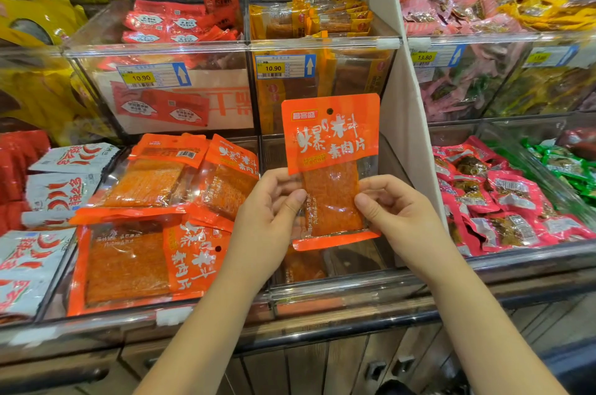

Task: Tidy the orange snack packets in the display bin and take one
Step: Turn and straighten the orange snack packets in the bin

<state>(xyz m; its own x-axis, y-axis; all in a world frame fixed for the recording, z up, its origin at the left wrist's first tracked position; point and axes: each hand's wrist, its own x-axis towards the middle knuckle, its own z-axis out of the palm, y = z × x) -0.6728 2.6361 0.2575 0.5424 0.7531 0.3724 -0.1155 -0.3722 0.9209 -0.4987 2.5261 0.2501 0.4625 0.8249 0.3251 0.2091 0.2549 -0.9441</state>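
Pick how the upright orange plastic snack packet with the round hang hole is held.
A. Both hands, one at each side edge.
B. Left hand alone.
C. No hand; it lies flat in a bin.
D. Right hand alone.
A: the left hand pinches the left edge of the orange plastic snack packet and the right hand pinches its right edge.

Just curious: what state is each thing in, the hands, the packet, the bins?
Held packet: upright, sealed, front toward the camera.
Left hand: grips its left edge.
Right hand: pinches its right edge.
Binned orange packets: overlapping, lying at mixed angles.
Bin beneath it: nearly empty.
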